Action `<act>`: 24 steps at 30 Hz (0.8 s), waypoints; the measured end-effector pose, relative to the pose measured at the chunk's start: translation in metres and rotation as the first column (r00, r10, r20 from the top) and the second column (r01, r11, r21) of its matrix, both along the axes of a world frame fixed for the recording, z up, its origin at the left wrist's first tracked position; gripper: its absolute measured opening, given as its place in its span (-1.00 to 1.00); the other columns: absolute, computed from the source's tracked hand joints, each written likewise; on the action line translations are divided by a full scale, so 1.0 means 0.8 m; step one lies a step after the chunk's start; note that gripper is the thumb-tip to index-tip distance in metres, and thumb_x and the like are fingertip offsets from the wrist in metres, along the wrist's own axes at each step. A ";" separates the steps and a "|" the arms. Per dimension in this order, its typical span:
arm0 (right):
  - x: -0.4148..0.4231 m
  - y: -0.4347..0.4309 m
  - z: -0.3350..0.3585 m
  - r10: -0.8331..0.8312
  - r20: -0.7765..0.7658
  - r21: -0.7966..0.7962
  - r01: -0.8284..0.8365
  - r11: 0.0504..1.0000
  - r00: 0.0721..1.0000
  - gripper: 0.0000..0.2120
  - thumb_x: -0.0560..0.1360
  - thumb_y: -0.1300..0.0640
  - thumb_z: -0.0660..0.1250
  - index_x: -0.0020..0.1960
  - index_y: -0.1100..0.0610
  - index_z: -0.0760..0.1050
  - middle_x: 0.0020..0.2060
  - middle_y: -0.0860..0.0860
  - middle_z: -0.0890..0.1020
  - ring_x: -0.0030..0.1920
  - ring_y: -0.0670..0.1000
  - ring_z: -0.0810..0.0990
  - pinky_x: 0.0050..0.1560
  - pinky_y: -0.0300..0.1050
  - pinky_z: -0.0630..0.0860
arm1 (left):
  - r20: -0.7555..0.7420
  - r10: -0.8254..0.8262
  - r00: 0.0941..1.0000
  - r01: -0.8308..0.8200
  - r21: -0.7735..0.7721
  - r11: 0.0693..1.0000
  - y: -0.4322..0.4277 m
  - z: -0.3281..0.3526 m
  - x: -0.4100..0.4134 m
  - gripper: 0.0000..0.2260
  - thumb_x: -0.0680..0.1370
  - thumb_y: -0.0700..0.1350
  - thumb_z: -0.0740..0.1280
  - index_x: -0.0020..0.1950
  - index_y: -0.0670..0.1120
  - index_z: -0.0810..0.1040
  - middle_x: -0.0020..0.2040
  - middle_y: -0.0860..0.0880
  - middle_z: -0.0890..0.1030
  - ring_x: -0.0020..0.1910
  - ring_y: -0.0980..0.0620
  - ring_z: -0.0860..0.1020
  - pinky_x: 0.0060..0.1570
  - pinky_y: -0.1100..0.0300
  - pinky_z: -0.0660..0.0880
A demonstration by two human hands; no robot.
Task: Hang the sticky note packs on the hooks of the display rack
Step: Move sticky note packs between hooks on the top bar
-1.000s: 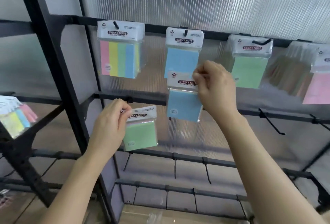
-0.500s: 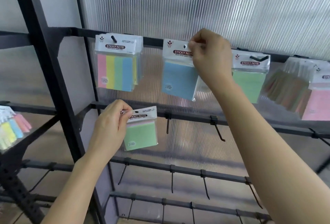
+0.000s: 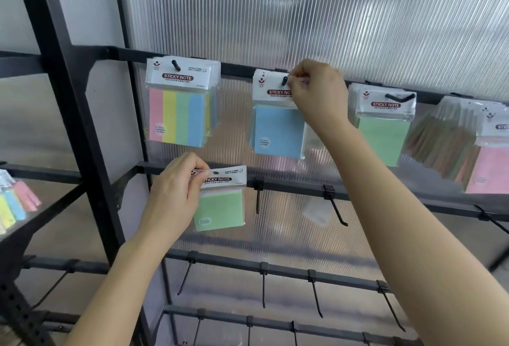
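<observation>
Top rail, second hook point(image 3: 285, 80): blue sticky note pack point(image 3: 278, 130), hook tip showing through its header hole, header pinched by the curled fingers of your right hand point(image 3: 316, 95). In front of the second rail point(image 3: 292, 187): green sticky note pack point(image 3: 220, 208) (pink layer on top), header corner pinched by your left hand point(image 3: 176, 194)

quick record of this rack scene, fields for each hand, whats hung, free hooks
left hand: pinches header of loose green pack, off any hook
right hand: pinches header of blue pack; top-rail hook tip shows through its hole
also hung on top rail: striped pack, hung green pack, pink pack
bare hooks: on middle rail and lower rails
</observation>
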State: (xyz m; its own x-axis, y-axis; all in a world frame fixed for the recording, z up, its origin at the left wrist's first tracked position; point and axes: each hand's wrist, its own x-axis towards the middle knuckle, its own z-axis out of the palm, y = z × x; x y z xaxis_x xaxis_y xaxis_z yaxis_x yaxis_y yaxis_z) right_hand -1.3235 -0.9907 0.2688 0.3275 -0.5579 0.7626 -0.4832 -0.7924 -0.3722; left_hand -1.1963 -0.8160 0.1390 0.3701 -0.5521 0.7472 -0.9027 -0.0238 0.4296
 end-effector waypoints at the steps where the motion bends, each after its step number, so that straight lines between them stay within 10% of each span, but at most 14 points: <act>1: 0.003 -0.004 -0.001 -0.010 0.003 -0.003 0.010 1.000 1.000 -0.86 0.51 0.17 0.24 -0.02 0.13 0.57 -0.07 0.04 0.64 -0.03 0.06 0.56 -0.13 -0.08 0.48 | 0.008 0.000 1.000 0.000 -0.001 1.000 0.000 0.000 0.001 -0.91 0.52 -0.31 0.29 -0.18 -0.18 0.47 -0.22 0.04 0.50 -0.26 0.30 0.38 -0.20 0.59 0.24; 9: 0.012 -0.022 -0.007 -0.120 0.024 -0.143 0.122 0.982 0.992 -0.85 0.50 0.12 0.27 0.04 0.15 0.49 0.02 0.05 0.54 0.08 0.08 0.45 0.06 -0.09 0.27 | -0.018 -0.047 0.999 0.047 0.006 0.999 -0.001 0.005 0.011 -0.91 0.54 -0.29 0.26 -0.16 -0.16 0.45 -0.20 0.01 0.50 -0.21 0.03 0.44 -0.23 0.35 0.32; 16: -0.015 0.001 -0.041 -0.116 0.016 -0.257 0.116 0.959 0.993 -0.59 0.49 0.11 0.22 0.33 0.14 0.37 0.23 0.10 0.46 0.23 0.13 0.40 0.17 -0.01 0.24 | 0.018 -0.020 1.000 0.020 0.011 1.000 0.001 0.007 0.003 -0.92 0.53 -0.29 0.28 -0.17 -0.18 0.47 -0.21 0.04 0.50 -0.32 0.22 0.35 -0.19 0.57 0.27; 24: -0.083 0.033 -0.117 -0.172 -0.114 -0.259 0.138 0.956 0.978 -0.52 0.44 0.19 0.25 0.36 0.17 0.36 0.30 0.18 0.44 0.33 0.22 0.35 0.29 0.13 0.23 | 0.160 -0.132 0.978 0.124 0.056 0.991 -0.015 -0.008 -0.007 -0.90 0.50 -0.19 0.20 -0.19 -0.17 0.45 -0.25 -0.02 0.51 -0.23 0.01 0.40 -0.22 0.10 0.31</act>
